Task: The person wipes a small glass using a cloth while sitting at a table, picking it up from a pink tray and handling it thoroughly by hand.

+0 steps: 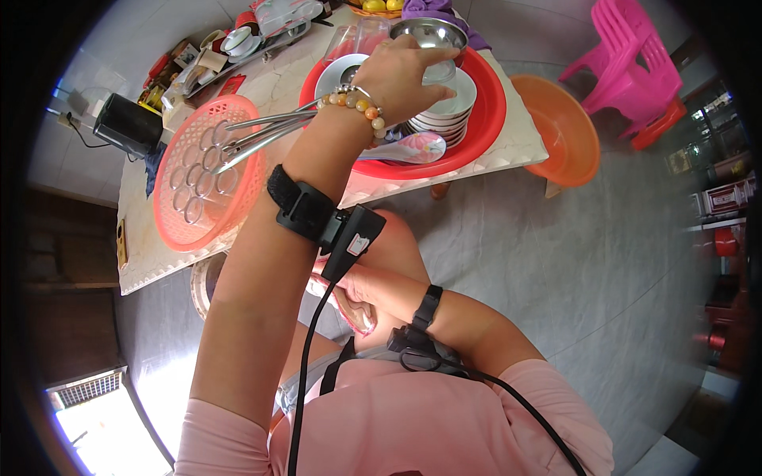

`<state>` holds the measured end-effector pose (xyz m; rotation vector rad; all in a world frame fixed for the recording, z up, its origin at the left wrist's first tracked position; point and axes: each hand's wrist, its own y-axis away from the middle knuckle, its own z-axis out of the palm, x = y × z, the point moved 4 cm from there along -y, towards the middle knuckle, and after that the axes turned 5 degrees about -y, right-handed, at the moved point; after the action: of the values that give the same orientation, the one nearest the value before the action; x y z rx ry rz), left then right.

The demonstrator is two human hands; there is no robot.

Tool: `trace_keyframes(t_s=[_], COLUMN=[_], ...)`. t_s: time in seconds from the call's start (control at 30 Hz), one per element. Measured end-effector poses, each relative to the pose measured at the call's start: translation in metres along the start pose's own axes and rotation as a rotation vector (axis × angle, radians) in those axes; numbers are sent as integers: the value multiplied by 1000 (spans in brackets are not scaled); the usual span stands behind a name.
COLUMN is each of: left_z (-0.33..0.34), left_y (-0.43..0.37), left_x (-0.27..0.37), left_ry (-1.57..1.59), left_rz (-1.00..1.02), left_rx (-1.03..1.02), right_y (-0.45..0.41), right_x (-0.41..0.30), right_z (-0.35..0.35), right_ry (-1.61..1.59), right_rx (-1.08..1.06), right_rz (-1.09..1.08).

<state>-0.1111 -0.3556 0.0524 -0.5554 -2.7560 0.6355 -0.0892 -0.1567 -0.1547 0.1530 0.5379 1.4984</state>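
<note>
My left hand (402, 74), with a beaded bracelet, is over a red plastic basin (491, 140) on the table. Its thumb and index finger are apart on either side of a clear glass (439, 71); whether they grip it is unclear. White bowls (455, 104) are stacked in the basin beside a flower-patterned spoon (417, 147); a steel bowl (431, 33) is at its far edge. My right hand (352, 284), partly hidden behind my left forearm, holds a pink-edged cloth (357, 312) over my lap. Left of the basin, several glasses (202, 172) fill a pink plastic basket (164, 208), with metal utensils (262, 134) across its rim.
A tray of teaware (256, 44) and a black box-shaped object (128, 125) are at the table's far left. A phone (122, 243) lies near the left edge. An orange basin (562, 134) and pink plastic chairs (631, 71) stand right of the table.
</note>
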Motion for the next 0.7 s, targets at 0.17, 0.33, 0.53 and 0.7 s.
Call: trace_keyframes(t_s=[0.17,0.33,0.53,0.7], left_z=[9,-2,-47,-103], left_y=[-4,9,51,133], left_x=[2,-3,-27,-95], left_ry=[-13,10,212,102], left_rz=[-1,-62,-148,-374], left_rx=[18,91,336,502], right_y=[21,25,25,-9], right_x=[-4,-5,-13,7], right_z=[-3,-1,20,-11], right_ry=[-11,-25,-24,43], right_rx=[10,84,347,252], right_rz=[31,50,-82,100])
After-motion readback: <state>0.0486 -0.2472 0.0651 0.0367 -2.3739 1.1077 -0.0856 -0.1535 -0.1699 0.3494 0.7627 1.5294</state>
